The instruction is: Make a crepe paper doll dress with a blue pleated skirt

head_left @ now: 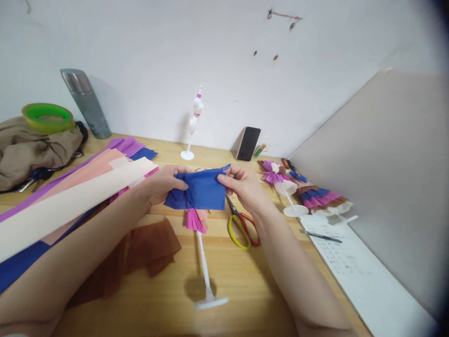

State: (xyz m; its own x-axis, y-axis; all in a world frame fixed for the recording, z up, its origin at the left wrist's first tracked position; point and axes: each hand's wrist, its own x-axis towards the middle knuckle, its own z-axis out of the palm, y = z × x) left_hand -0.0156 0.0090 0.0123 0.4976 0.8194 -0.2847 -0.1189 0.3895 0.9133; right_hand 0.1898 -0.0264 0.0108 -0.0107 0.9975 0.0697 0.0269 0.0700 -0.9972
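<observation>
Stand (204, 262), white and slender, comes nearest, its round base toward the viewer and a pink-and-peach ruffle (195, 220) at its far end; whether it lies flat on the wooden counter (245, 290) or tips up from it, I cannot tell. To its left, brown sheets (150, 245) overlap loosely. Just beyond the ruffle, a blue sheet (206, 191) is held between two hands: the left hand (168, 185) pinches its left side, thumb in front, while the right hand (242, 185) grips the upper right corner between thumb and fingers. Scissors (235, 227) (one loop yellow, the other red) lie beside the right wrist, blades pointing away. Long strips (70, 201) in cream, peach, purple and blue spread along the left side, passing beneath the left forearm. Over on the right, a pen (324, 237) rests on a marked white page (351, 267), near a layered skirt (321, 196) and a purple-bowed figure (273, 173). Farther back, a green tape roll (47, 128) sits on a brown bag (42, 150), with a bottle (86, 103) beside it. Close to the wall (140, 70), a white mannequin (192, 124) stands upright and a dark phone (249, 143) leans back.
</observation>
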